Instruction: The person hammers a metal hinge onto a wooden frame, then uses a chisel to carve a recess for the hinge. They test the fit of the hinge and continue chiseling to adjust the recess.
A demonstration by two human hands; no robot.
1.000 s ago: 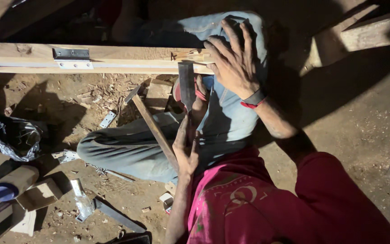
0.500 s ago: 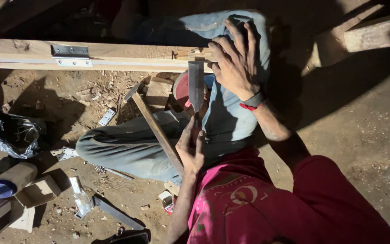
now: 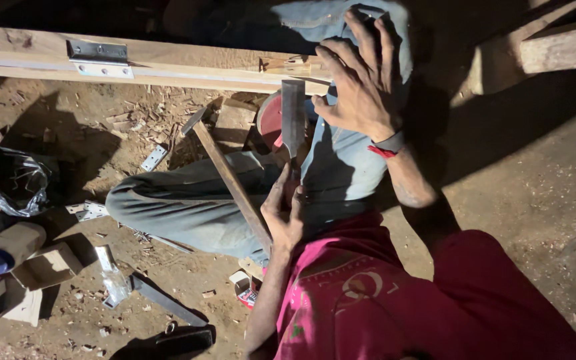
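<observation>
Probably a carpentry workshop: wood chips [image 3: 135, 123], timber beam [image 3: 168, 63], loose hinges [image 3: 87, 211].

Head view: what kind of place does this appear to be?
Probably a rough carpentry site on a dirt floor: a chisel works a hinged wooden beam, with wood chips scattered below.

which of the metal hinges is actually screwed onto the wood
The silver metal hinge on the long wooden beam, upper left. The other hinges lie loose on the dirt floor.

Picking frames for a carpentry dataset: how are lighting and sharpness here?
Head view: hard light from one side leaves deep shadows at the top and right; the wooden beam is brightly lit, the chisel, left hand and right hand sharp, no motion blur.
</observation>
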